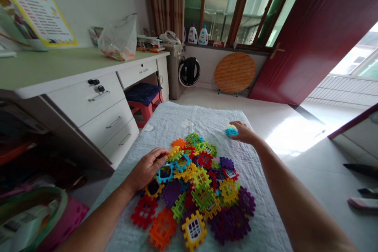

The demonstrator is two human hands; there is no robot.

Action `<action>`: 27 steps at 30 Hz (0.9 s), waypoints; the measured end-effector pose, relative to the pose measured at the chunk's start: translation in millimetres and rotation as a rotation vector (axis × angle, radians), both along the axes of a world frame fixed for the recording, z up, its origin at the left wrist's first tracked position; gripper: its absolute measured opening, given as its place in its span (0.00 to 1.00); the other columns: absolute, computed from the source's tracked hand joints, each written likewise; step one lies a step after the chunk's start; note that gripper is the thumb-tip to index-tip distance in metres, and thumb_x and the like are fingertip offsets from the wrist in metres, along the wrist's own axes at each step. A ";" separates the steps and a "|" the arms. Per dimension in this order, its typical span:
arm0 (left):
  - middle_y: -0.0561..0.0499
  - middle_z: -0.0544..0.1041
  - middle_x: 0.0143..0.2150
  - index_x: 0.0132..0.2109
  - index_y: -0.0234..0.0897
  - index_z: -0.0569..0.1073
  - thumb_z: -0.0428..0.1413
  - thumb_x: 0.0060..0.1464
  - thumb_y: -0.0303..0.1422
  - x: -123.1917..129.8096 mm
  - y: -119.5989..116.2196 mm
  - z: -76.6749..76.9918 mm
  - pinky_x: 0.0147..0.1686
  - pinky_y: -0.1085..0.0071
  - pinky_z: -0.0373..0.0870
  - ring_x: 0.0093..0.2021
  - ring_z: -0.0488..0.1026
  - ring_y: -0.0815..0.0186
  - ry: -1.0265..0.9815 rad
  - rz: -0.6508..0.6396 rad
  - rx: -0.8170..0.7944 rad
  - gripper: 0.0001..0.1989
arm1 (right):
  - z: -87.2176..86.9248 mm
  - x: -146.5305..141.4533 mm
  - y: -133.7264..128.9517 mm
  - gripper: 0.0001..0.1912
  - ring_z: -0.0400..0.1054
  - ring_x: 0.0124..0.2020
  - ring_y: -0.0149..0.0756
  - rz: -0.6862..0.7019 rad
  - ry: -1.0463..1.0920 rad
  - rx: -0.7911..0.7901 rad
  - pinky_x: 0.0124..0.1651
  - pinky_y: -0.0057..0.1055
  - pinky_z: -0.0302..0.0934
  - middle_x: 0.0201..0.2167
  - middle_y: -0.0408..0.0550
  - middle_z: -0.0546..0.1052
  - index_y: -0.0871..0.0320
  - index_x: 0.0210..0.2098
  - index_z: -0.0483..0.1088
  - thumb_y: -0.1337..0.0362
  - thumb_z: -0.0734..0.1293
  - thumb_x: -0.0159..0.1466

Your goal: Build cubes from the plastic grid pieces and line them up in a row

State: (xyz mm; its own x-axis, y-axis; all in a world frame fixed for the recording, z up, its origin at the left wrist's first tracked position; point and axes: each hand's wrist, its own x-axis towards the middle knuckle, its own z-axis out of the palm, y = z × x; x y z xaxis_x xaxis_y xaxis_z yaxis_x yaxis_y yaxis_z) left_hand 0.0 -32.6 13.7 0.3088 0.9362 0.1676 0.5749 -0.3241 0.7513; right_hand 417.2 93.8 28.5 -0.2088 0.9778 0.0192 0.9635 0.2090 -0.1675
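A pile of colourful notched plastic tiles (202, 183) lies on the blue cloth (195, 120) in front of me. My left hand (149, 167) rests at the pile's left edge, its fingers bent together over a yellow tile (173, 151); whether they grip it is hard to tell. Beyond the pile, to the right, my right hand (242, 132) has its fingers on a blue tile (231, 132), with a pale yellow piece (232, 126) just behind it near the far right corner of the cloth.
A desk (59, 67) with drawers runs along the left, with a plastic bag (119, 41) on top. A stool (144, 96) stands beside it. Lower left is a pink basket (66, 212). A round wooden board (234, 72) leans at the back wall.
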 end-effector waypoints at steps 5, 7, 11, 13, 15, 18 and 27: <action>0.50 0.74 0.49 0.48 0.40 0.72 0.47 0.60 0.42 1.9 0.9 -0.2 0.52 0.69 0.66 0.50 0.70 0.62 0.008 0.000 0.030 0.16 | 8.6 -7.9 -43.7 0.27 0.66 0.51 0.44 0.147 0.257 0.082 0.52 0.39 0.61 0.53 0.53 0.70 0.55 0.55 0.64 0.62 0.66 0.55; 0.49 0.74 0.49 0.48 0.40 0.72 0.47 0.60 0.42 2.5 0.6 -1.0 0.53 0.68 0.66 0.51 0.70 0.61 0.005 0.001 0.040 0.16 | 8.3 -9.7 -60.6 0.24 0.69 0.46 0.40 0.176 0.308 0.034 0.47 0.36 0.64 0.49 0.50 0.72 0.54 0.53 0.66 0.62 0.66 0.56; 0.49 0.74 0.49 0.48 0.40 0.72 0.47 0.60 0.42 3.4 -0.9 -0.6 0.53 0.68 0.66 0.51 0.70 0.61 -0.006 -0.007 0.041 0.16 | 4.0 -7.6 -65.2 0.19 0.68 0.46 0.43 0.029 0.161 0.128 0.50 0.40 0.60 0.46 0.52 0.74 0.56 0.48 0.70 0.66 0.65 0.57; 0.49 0.74 0.49 0.48 0.40 0.72 0.47 0.60 0.42 3.6 -1.3 0.3 0.52 0.68 0.66 0.51 0.70 0.61 -0.009 -0.006 0.038 0.16 | 2.8 -6.5 -52.9 0.20 0.65 0.50 0.48 -0.081 0.055 0.177 0.52 0.44 0.57 0.49 0.53 0.74 0.56 0.50 0.69 0.66 0.65 0.57; 0.49 0.74 0.48 0.47 0.40 0.72 0.47 0.60 0.42 3.6 -1.3 1.2 0.51 0.68 0.67 0.50 0.70 0.62 -0.013 -0.006 0.034 0.16 | 2.5 -6.9 -36.5 0.26 0.60 0.55 0.52 -0.127 -0.017 0.149 0.53 0.46 0.54 0.54 0.53 0.71 0.55 0.55 0.66 0.66 0.65 0.57; 0.49 0.74 0.47 0.46 0.40 0.72 0.47 0.61 0.43 3.1 -1.2 1.9 0.51 0.68 0.67 0.50 0.71 0.61 -0.017 -0.010 0.028 0.16 | 1.6 -8.8 -14.3 0.32 0.55 0.59 0.53 -0.098 -0.070 0.058 0.54 0.47 0.50 0.56 0.52 0.70 0.52 0.59 0.61 0.65 0.66 0.55; 0.48 0.75 0.48 0.47 0.40 0.72 0.47 0.60 0.42 2.2 -1.5 2.9 0.51 0.66 0.67 0.50 0.70 0.60 -0.030 -0.021 0.008 0.16 | -6.0 -4.7 5.0 0.35 0.61 0.52 0.50 -0.045 -0.086 -0.028 0.49 0.44 0.51 0.50 0.47 0.75 0.47 0.58 0.61 0.67 0.67 0.50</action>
